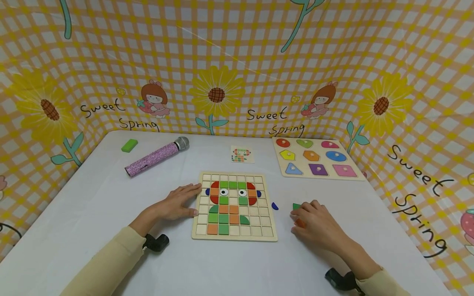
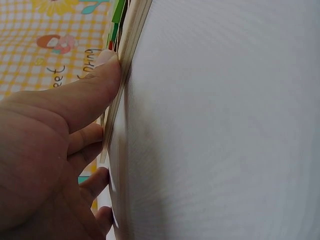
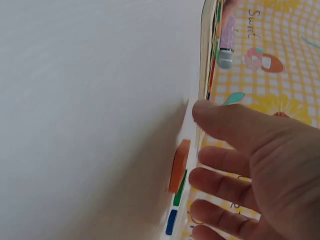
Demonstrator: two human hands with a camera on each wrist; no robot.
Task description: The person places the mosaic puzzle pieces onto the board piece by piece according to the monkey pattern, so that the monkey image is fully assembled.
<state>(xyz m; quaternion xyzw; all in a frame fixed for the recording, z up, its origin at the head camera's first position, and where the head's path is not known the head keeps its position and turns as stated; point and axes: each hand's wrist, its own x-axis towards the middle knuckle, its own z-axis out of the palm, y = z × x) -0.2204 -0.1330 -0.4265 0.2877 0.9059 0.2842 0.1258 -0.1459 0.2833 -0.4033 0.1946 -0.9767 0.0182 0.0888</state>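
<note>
A wooden grid board [image 1: 198, 236] holds green, orange, red and blue tiles that form a figure with two eyes. My left hand [image 1: 177, 204] rests against its left edge, and the left wrist view shows the thumb and fingertips [image 2: 107, 65] at the rim. My right hand [image 1: 314, 224] hovers over loose tiles right of the board, fingers spread. Beneath it are an orange tile [image 3: 180, 165], a green tile [image 3: 181, 187] and a blue tile [image 3: 171, 222], partly or wholly covered in the head view. A blue half-round tile [image 1: 275, 206] lies between board and hand.
Behind the board lies a small picture card [image 1: 242, 155] with a similar figure. A knob puzzle of shapes [image 1: 318, 175] lies at the back right. A glittery pink microphone [image 1: 155, 158] and a green block [image 1: 129, 145] lie at the back left. Patterned cloth [image 1: 237, 53] walls the table.
</note>
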